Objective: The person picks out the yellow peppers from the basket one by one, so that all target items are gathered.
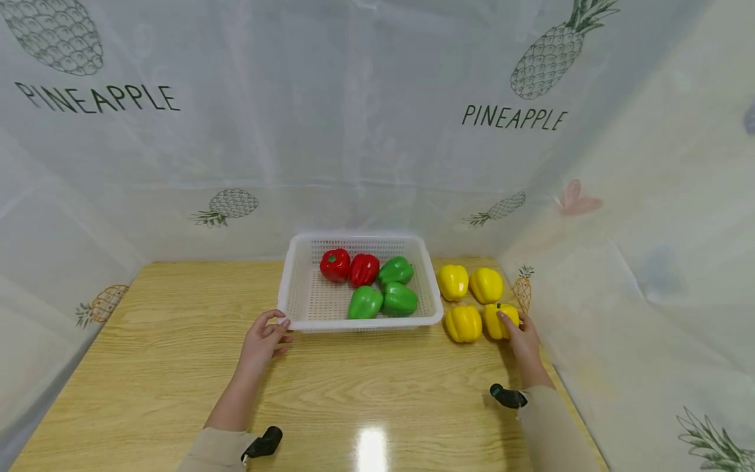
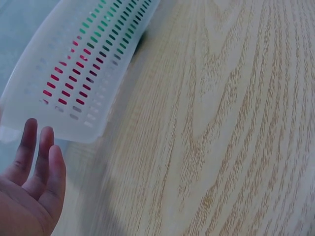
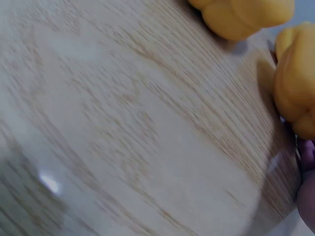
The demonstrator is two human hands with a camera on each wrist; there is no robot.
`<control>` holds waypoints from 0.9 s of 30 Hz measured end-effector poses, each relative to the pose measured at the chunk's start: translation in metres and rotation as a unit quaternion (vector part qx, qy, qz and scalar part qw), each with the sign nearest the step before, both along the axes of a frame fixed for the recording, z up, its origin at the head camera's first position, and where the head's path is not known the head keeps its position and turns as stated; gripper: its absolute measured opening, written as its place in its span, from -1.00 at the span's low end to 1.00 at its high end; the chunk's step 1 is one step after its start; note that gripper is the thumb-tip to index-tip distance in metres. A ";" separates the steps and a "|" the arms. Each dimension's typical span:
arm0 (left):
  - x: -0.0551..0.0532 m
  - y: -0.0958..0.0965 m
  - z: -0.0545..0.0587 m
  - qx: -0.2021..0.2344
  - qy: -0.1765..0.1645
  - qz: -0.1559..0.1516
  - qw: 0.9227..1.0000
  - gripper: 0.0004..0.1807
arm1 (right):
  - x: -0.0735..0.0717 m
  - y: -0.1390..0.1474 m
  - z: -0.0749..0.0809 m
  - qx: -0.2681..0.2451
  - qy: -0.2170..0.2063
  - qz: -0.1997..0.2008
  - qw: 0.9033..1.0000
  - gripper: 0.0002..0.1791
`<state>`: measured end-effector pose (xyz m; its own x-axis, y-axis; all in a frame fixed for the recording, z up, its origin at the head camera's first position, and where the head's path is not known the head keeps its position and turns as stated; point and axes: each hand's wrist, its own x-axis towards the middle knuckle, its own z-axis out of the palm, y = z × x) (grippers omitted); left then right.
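A white plastic basket (image 1: 360,324) stands on the table, with two red bell peppers (image 1: 335,265) and three green bell peppers (image 1: 400,299) inside. My left hand (image 1: 264,337) is at its front left corner, touching the rim; in the left wrist view several fingers (image 2: 55,172) extend fairly straight beside the perforated wall. To the basket's right are several yellow bell peppers (image 1: 463,323) in two rows. With thumb on top and fingers at the far side, my right hand (image 1: 522,337) grips the front right yellow bell pepper (image 1: 494,321), also seen in the right wrist view.
The wooden table (image 1: 330,387) extends in front of the basket and to its left. A pale curtain (image 1: 354,131) printed with pineapples hangs close behind the basket and along the right table edge. Black wrist devices (image 1: 262,443) sit at both sleeves.
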<state>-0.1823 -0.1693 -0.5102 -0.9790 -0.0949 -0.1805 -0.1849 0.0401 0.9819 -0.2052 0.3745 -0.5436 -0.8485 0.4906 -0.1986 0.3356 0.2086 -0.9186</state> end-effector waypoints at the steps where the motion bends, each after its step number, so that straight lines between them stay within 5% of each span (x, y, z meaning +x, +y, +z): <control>1: 0.000 0.000 0.000 0.002 0.001 0.002 1.000 -0.65 | -0.001 0.000 0.000 0.002 -0.006 0.003 1.000 0.07; 27: 0.001 0.004 -0.002 0.010 0.005 0.004 1.000 -0.67 | 0.002 0.014 -0.005 0.030 -0.026 0.032 0.999 0.12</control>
